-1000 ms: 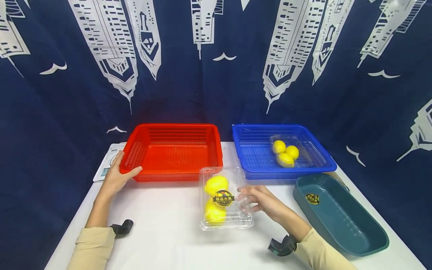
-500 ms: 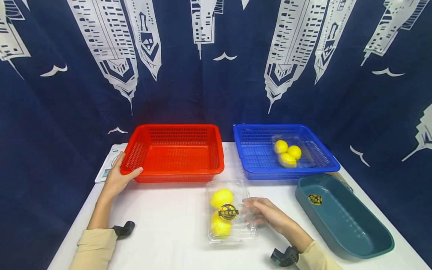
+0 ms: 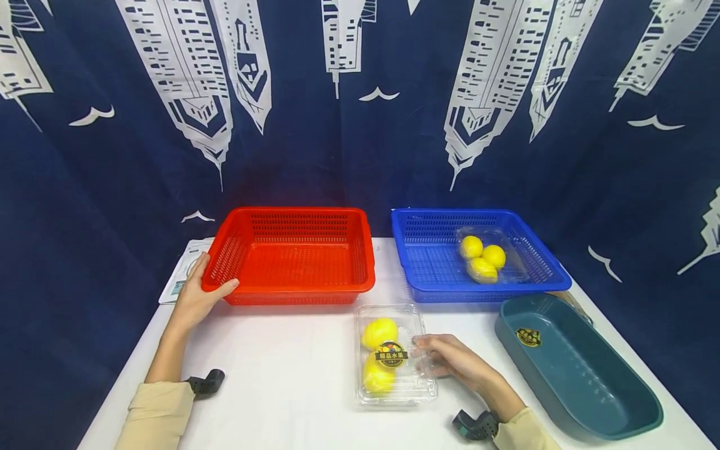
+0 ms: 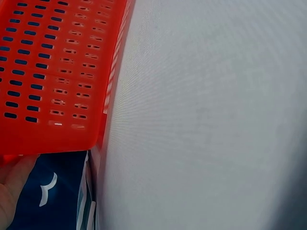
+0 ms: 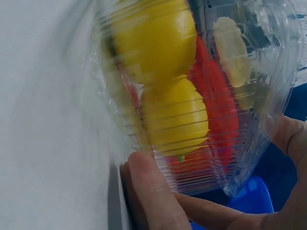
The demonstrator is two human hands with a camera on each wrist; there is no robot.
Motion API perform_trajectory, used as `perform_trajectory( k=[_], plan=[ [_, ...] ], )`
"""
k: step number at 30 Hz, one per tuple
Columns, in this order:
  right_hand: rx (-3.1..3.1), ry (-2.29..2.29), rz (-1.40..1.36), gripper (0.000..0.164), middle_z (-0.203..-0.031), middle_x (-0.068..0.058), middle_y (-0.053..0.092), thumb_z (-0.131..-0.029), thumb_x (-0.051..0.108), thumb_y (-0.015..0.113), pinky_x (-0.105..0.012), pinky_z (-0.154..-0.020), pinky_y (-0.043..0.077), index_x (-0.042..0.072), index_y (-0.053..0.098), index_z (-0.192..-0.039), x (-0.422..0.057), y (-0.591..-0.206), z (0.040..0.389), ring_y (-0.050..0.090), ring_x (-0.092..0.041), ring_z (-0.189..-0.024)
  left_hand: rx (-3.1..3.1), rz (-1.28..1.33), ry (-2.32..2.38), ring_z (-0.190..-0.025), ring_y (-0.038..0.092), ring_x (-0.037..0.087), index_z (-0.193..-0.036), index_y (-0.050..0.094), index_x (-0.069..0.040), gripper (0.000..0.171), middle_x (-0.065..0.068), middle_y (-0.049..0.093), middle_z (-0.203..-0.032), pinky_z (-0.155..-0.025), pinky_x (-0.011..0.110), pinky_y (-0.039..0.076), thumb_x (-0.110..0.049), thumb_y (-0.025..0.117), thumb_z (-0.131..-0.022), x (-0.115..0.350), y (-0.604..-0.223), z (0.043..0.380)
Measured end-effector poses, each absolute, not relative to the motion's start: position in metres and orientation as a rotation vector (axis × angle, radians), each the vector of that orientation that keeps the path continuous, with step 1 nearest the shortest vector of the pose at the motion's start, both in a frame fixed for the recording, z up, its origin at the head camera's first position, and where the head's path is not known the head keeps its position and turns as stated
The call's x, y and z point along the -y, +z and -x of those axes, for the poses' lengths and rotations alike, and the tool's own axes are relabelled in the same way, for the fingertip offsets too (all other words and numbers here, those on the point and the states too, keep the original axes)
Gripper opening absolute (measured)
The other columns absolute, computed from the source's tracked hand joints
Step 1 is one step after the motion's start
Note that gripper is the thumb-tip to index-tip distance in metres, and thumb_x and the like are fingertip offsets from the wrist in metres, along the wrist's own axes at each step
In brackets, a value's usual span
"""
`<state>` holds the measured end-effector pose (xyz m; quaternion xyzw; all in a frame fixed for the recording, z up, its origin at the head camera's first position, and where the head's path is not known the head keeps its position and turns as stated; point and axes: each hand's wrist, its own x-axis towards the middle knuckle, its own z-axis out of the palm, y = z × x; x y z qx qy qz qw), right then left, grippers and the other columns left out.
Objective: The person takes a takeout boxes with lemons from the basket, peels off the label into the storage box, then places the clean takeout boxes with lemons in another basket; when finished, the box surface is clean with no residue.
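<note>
My right hand (image 3: 458, 359) pinches the right side of a clear plastic fruit box (image 3: 419, 390) with a black and gold label. Two yellow lemons (image 3: 380, 334) show through the lid in the head view. In the right wrist view the fingers (image 5: 151, 191) lie under the box's ridged side, the thumb on its other face; whether the box touches the table cannot be told. At the left, my left hand (image 3: 197, 300) rests against the front left corner of a red basket (image 3: 298, 297), fingers extended along its side and thumb at the front rim.
A blue basket (image 3: 427, 290) at the back right holds another clear box with three lemons (image 3: 471, 247). A dark green tub (image 3: 590, 369) stands on the right, a label stuck inside. A white printed sheet (image 3: 179, 275) lies behind the left hand; a navy curtain (image 3: 337, 156) hangs behind.
My right hand has brought the fruit box toward me and slightly right, lower over the white table. The left hand stays at the red basket's corner.
</note>
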<state>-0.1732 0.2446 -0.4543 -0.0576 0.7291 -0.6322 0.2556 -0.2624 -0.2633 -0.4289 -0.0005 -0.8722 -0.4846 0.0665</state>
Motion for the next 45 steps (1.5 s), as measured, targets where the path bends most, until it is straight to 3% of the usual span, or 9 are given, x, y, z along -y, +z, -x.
perform_trajectory(
  k=[10,18,31,38,45],
  plan=[
    [-2.017,-1.744,0.155,0.066,-0.116,-0.013,0.063,-0.098,0.029,0.048,-0.032,-0.083,0.060,-0.019,0.033,-0.140,-0.243,-0.457,0.167,0.066,-0.016,-0.094,2.625,0.011,-1.446,-0.148,0.014,0.043,-0.156,0.005,-0.003,0.101,0.017,0.005,-0.165,-0.116,0.068,0.019,-0.039,0.069,-0.086,0.262,-0.430,0.263],
    [-2.058,-1.772,0.087,0.059,-0.117,-0.009,0.064,-0.097,0.029,0.048,-0.030,-0.080,0.059,-0.016,0.044,-0.135,-0.241,-0.459,0.166,0.063,-0.014,-0.090,2.626,0.012,-1.449,-0.148,0.015,0.043,-0.156,0.006,-0.004,0.101,0.015,0.005,-0.165,-0.116,0.067,0.020,-0.039,0.069,-0.086,0.262,-0.431,0.265],
    [-2.052,-1.772,0.057,0.059,-0.120,-0.010,0.062,-0.098,0.032,0.048,-0.032,-0.085,0.058,-0.012,0.044,-0.137,-0.238,-0.460,0.166,0.062,-0.016,-0.095,2.682,0.031,-1.427,-0.147,0.014,0.046,-0.156,0.006,-0.002,0.102,0.018,0.004,-0.165,-0.114,0.071,0.020,-0.043,0.068,-0.087,0.267,-0.422,0.260],
    [-2.073,-1.760,0.050,0.057,-0.122,-0.014,0.060,-0.098,0.033,0.048,-0.030,-0.082,0.057,-0.011,0.047,-0.135,-0.238,-0.460,0.167,0.061,-0.015,-0.093,2.706,0.009,-1.115,-0.132,0.034,0.053,-0.153,0.017,0.004,0.097,0.032,0.024,-0.154,-0.105,0.074,0.031,-0.037,0.072,-0.083,0.250,-0.402,0.247],
    [-2.091,-1.758,0.055,0.059,-0.125,-0.019,0.058,-0.097,0.032,0.048,-0.033,-0.084,0.058,-0.013,0.044,-0.136,-0.238,-0.462,0.166,0.063,-0.016,-0.094,2.620,0.115,-0.832,-0.132,0.032,0.055,-0.147,0.032,0.006,0.085,0.032,0.031,-0.151,-0.107,0.074,0.024,-0.025,0.074,-0.080,0.205,-0.381,0.229]
  ],
)
